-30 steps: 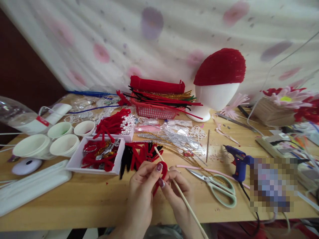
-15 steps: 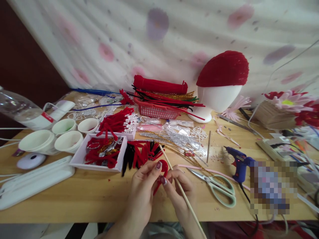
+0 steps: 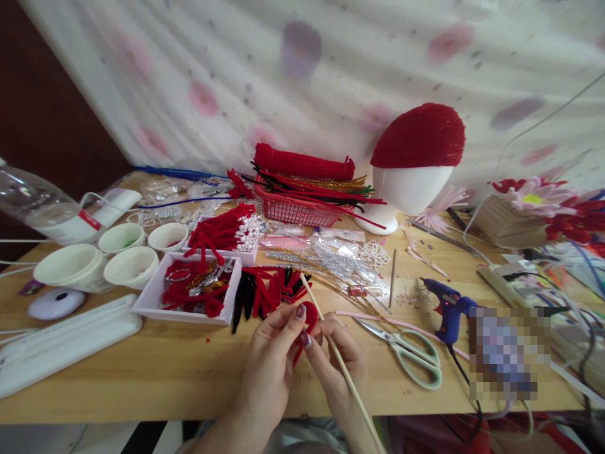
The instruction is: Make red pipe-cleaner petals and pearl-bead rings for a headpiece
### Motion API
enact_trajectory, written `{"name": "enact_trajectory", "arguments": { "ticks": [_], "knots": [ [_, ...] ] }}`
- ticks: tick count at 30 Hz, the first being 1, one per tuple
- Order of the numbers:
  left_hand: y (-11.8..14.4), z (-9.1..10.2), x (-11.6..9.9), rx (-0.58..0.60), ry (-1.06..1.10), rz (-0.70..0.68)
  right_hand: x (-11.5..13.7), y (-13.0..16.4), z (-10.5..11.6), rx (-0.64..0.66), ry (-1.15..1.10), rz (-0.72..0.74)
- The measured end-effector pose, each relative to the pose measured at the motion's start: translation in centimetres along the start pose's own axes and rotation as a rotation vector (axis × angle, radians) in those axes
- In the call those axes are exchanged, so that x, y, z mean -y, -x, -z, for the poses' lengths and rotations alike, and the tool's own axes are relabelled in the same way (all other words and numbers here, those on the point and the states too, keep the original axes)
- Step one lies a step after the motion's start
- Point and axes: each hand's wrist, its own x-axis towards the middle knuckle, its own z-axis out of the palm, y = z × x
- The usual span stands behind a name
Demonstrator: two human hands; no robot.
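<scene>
Head view of a craft table. The left hand and the right hand meet at the near edge of the table, fingertips touching. Both pinch a small red pipe-cleaner piece, which is held between the left forefinger and thumb above and the right thumb below; most of it is hidden by the fingers. The right hand also grips a thin wooden stick, which runs from beyond the fingertips, across the right palm, and down toward the person's body.

Just beyond the left hand lies a heap of red and black pipe-cleaner loops. Further to that hand's left is a white tray of red pieces, and behind it a second tray with pearl-tipped red stems. White paper cups stand well to the left.

Just to the right of the right hand lie green-handled scissors; beyond them rests a blue glue gun. Far behind both hands stand a red basket of pipe cleaners and a white foam head capped in red.
</scene>
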Motion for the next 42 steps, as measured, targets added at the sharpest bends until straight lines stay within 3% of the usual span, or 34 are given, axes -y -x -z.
{"name": "enact_trajectory", "arguments": {
  "ticks": [12, 21, 26, 34, 42],
  "knots": [
    [-0.3, 0.2, 0.0, 0.004, 0.002, -0.004, 0.1, 0.6, -0.6, -0.022, -0.038, -0.071],
    [-1.3, 2.5, 0.7, -0.011, -0.269, -0.206, 0.2, 0.5, -0.6, -0.04, 0.009, -0.052],
    [-0.9, 2.6, 1.0, -0.048, -0.401, -0.329, 0.2, 0.6, -0.6, -0.01, 0.036, -0.015],
    [-1.3, 2.6, 0.5, 0.043, -0.361, -0.217, -0.4, 0.5, 0.3, 0.043, 0.048, -0.061],
    [-1.6, 3.5, 0.2, 0.063, -0.469, -0.098, -1.8, 0.9, 2.1, 0.126, 0.054, -0.271]
  ]
}}
